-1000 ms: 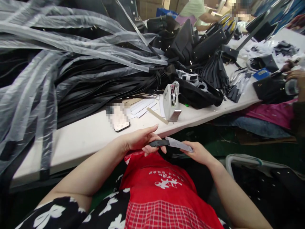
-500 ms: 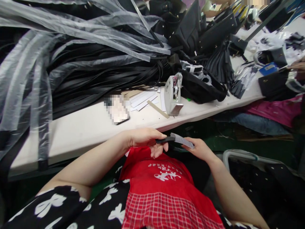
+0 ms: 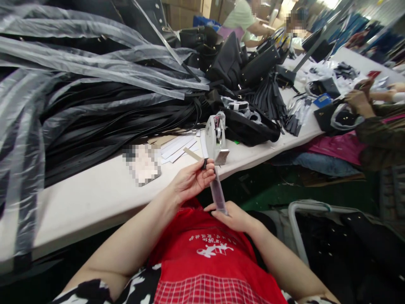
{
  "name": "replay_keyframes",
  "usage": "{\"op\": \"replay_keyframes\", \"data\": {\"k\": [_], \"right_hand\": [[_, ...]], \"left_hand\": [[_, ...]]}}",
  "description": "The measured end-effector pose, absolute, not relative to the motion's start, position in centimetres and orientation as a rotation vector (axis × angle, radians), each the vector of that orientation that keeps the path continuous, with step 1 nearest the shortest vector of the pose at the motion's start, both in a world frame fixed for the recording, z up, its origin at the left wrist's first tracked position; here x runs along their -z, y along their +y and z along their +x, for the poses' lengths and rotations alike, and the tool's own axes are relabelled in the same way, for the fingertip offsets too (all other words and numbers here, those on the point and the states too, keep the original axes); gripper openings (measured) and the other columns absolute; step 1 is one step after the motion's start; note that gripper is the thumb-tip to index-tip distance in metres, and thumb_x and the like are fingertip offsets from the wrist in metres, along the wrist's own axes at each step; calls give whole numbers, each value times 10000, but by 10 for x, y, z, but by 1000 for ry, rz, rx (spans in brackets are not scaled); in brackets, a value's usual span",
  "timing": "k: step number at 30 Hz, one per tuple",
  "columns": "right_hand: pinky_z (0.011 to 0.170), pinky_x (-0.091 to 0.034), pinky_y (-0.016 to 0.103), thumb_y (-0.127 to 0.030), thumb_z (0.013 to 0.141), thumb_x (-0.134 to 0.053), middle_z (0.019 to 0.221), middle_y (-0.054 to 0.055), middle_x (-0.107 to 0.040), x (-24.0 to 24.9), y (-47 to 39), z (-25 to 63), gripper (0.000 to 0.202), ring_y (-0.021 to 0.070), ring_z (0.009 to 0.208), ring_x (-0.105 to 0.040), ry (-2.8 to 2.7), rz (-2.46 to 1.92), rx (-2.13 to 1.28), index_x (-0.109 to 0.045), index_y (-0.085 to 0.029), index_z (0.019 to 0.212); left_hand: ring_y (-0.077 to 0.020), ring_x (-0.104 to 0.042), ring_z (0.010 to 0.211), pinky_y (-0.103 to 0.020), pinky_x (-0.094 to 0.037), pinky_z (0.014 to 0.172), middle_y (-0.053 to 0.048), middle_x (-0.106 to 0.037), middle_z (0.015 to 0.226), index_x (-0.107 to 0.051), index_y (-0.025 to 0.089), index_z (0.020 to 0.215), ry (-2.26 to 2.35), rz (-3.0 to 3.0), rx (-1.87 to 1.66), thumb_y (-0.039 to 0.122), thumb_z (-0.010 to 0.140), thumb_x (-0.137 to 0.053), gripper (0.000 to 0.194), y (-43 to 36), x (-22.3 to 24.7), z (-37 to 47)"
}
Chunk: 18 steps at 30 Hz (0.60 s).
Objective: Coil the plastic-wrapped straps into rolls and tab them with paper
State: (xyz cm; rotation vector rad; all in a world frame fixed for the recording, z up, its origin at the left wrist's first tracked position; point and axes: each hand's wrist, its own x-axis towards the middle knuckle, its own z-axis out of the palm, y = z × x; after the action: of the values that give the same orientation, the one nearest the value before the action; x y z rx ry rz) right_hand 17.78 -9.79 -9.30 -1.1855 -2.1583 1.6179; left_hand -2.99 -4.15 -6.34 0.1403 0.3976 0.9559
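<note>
A black strap in a clear plastic sleeve [image 3: 217,192] stretches between my two hands, in front of the table edge. My left hand [image 3: 193,182] has its fingers curled round the strap's black upper end, close to a small white device [image 3: 210,137] with a metal front piece, perhaps a tape dispenser. Lower down, my right hand [image 3: 236,216] grips the sleeved lower end between thumb and fingers, over the red apron [image 3: 202,240].
Many black straps [image 3: 126,114], some in plastic sleeves, cover the left of the white table [image 3: 76,207]. A phone [image 3: 142,164] and white paper strips [image 3: 177,147] lie nearby. Black bags [image 3: 259,63] are piled behind. A co-worker's hands [image 3: 359,101] are at the right.
My left hand has risen toward the white device with the strap's black end, while my right hand has gone lower. The strap now hangs steeply rather than nearly level. The view has tilted up.
</note>
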Motion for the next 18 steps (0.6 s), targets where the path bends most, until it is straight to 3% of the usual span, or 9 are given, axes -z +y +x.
{"op": "replay_keyframes", "data": {"k": [3,6,9,13,18], "right_hand": [[730,-485,275,-432,946,-474,826,11,-693,90,-102,158,358,153,720,-612,-2030,-1077,-1727,-696,-223,1133],[533,-393,233,-512,941,-461,554,-36,-507,82,-101,152,445,101,505,-440,-1829,-1002,-1846,-702,-180,1113],[472,-346,231,-542,899,-518,468,-44,-438,69,-94,161,464,82,427,-359,-1611,-935,-1884,-739,-135,919],[418,-349,245,-568,808,-598,332,-50,-387,61,-83,187,468,65,314,-261,-1296,-1080,-1728,-652,-160,584],[476,-463,278,-570,796,-580,275,-67,-328,78,-74,214,489,71,270,-266,-1209,-1276,-1635,-523,-197,485]], "left_hand": [[-124,-701,818,-262,-546,843,-67,-725,916,-641,117,1040,507,272,-1098,232,974,-456,228,-31,66,-13],[-187,-657,1023,-332,-468,981,-94,-709,1070,-636,145,1109,724,742,-1221,310,939,-515,266,-34,73,0],[-225,-590,1117,-348,-402,1021,-103,-673,1153,-646,176,1111,957,1407,-1109,325,945,-471,284,-46,80,3],[-229,-600,873,-350,-447,850,-103,-664,918,-621,181,902,977,1980,-710,298,968,-340,312,-68,85,-2],[-207,-519,667,-326,-414,706,-55,-563,684,-538,203,731,1011,2130,-596,374,957,-373,327,-88,91,-4]]}}
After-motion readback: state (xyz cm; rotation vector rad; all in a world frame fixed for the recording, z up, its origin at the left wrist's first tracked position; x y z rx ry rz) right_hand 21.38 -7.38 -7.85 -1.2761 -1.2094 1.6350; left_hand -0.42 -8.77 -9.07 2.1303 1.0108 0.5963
